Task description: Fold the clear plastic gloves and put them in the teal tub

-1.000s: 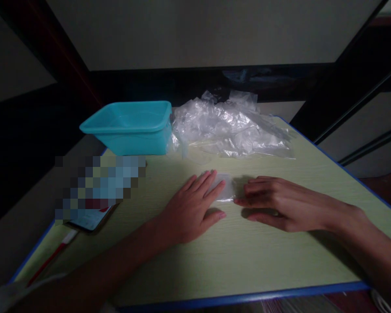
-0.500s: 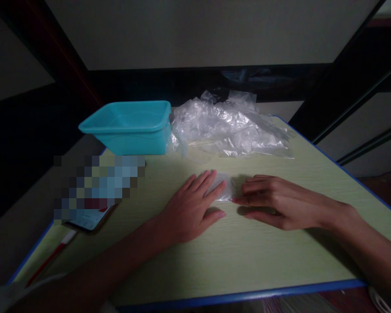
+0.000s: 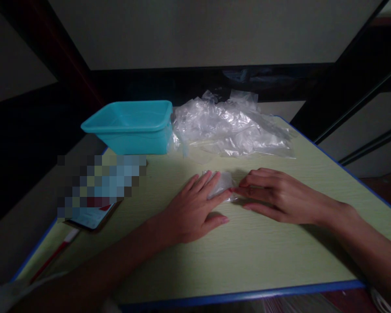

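Observation:
A small clear plastic bag (image 3: 224, 181) lies flat on the table in front of me. My left hand (image 3: 193, 206) rests palm down over the bag's left part, its fingers spread and pressing on it. At the bag's right edge is my right hand (image 3: 270, 195), with its index fingertip on or just above the plastic, close to the left index fingertip. The right thumb stands apart from the fingers, and I see nothing gripped between them. Part of the bag is hidden under the left hand.
Behind the hands, a heap of crumpled clear plastic bags (image 3: 228, 124) covers the table's back. A turquoise plastic basin (image 3: 137, 141) stands left of the heap. A phone (image 3: 93, 219), partly pixelated, lies at the left with a red cable (image 3: 52, 258). The pale table (image 3: 234, 261) has blue edging.
My right hand has shifted slightly up, its index fingertip now nearer the left one. The left index finger has moved a little right over the bag, and the bag's right edge looks more ruffled.

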The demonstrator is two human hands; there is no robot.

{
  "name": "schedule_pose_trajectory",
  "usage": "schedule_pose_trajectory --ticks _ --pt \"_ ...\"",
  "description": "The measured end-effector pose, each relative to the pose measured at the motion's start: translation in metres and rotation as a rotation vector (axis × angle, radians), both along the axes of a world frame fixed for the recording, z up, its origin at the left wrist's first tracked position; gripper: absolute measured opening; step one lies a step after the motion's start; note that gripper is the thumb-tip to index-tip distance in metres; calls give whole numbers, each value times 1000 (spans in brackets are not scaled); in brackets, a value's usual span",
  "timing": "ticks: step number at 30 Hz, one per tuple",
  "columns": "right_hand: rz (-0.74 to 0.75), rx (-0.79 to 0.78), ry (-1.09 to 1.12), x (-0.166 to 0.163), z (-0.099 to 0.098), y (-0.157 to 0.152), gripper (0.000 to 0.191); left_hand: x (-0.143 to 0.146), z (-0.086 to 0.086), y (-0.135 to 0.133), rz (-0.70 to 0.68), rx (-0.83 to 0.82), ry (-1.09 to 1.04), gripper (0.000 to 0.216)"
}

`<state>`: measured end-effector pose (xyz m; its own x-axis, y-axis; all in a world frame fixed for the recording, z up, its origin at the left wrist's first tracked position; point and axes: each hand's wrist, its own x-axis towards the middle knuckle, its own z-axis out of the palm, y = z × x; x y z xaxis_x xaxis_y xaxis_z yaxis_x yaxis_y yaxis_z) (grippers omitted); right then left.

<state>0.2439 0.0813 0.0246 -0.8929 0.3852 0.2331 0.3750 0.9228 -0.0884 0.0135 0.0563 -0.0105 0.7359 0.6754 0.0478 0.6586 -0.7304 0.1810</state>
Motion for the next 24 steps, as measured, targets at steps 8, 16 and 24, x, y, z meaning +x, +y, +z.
schedule_pose_trajectory --ticks 8,16,24 --pt "-23 12 -15 -5 -2 1 36 -2 -2 0 -6 5 -20 53" --pt "-62 -79 -166 -7 -15 -5 76 -1 1 0 3 -21 -71 57" --pt "-64 -41 -190 -4 -23 -6 83 -1 1 -2 72 17 -44 61"
